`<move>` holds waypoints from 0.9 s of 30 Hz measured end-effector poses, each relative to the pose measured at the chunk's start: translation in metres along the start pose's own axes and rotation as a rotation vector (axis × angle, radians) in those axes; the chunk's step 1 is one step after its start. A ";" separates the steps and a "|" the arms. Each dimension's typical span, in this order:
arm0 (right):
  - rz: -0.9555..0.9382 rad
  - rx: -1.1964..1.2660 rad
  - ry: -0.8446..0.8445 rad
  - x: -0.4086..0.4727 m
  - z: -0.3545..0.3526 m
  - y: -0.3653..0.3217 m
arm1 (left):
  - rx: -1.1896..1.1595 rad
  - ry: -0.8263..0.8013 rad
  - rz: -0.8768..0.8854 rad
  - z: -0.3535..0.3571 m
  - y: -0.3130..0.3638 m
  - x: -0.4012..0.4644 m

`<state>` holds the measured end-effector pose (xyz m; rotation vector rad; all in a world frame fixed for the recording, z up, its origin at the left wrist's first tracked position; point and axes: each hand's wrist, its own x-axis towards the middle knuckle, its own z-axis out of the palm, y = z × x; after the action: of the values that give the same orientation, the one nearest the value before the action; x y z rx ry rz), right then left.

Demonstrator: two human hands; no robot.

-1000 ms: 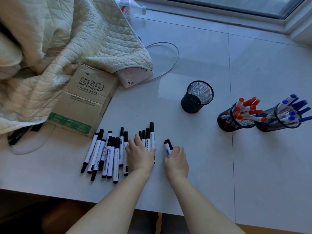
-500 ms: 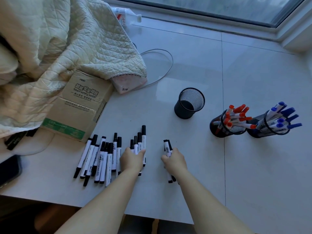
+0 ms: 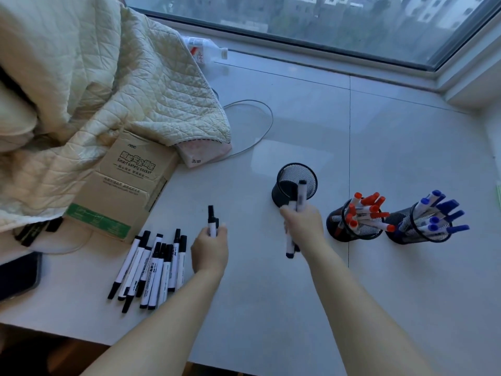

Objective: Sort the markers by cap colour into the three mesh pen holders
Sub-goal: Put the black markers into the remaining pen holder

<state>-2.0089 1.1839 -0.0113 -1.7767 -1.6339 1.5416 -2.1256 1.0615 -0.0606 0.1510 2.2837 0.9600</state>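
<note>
My right hand (image 3: 303,226) has its grip closed around a small bundle of black-capped markers (image 3: 295,213). Their upper ends stand in front of the empty mesh holder (image 3: 296,183), and one lower end pokes out below my fist. I cannot count exactly how many markers are in this bundle. The hand is raised just at the near side of that holder, which stands upright on the white tabletop (image 3: 271,308).

My left hand (image 3: 210,253) also has its grip closed, on two or three more black-capped markers (image 3: 212,222), whose caps point away from me above my fingers. This hand is above the tabletop, just to the right of the loose markers.

The remaining black-capped markers (image 3: 151,270) lie in a rough row on the tabletop, near its front edge, caps mostly pointing away from me.

To the right of the empty holder stand two other mesh holders, close beside each other. The red holder (image 3: 349,229) is full of markers with red caps, and the blue holder (image 3: 412,232) is full of markers with blue caps.

Farther left I see a cardboard box (image 3: 127,185), partly under a quilted cream blanket (image 3: 95,85). A thin cable (image 3: 260,126) makes a loop behind the blanket's corner. A dark phone (image 3: 19,275) lies at the left edge of the tabletop, and a window (image 3: 325,17) runs along the far side.
</note>
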 end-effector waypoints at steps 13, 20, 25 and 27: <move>-0.132 0.431 0.252 0.095 -0.031 -0.036 | -0.469 -0.349 0.172 0.059 0.130 0.022; -0.063 0.272 0.188 0.101 -0.013 0.006 | -0.692 -0.232 0.293 0.077 0.159 0.028; -0.060 0.283 0.217 0.088 -0.005 0.014 | -0.716 -0.229 0.291 0.094 0.153 0.023; -0.050 0.295 0.203 0.080 -0.002 0.018 | -0.641 -0.217 0.299 0.099 0.144 0.021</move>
<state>-2.0143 1.2458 -0.0640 -1.6585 -1.2743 1.4409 -2.1016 1.2322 -0.0263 0.3056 1.6871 1.6897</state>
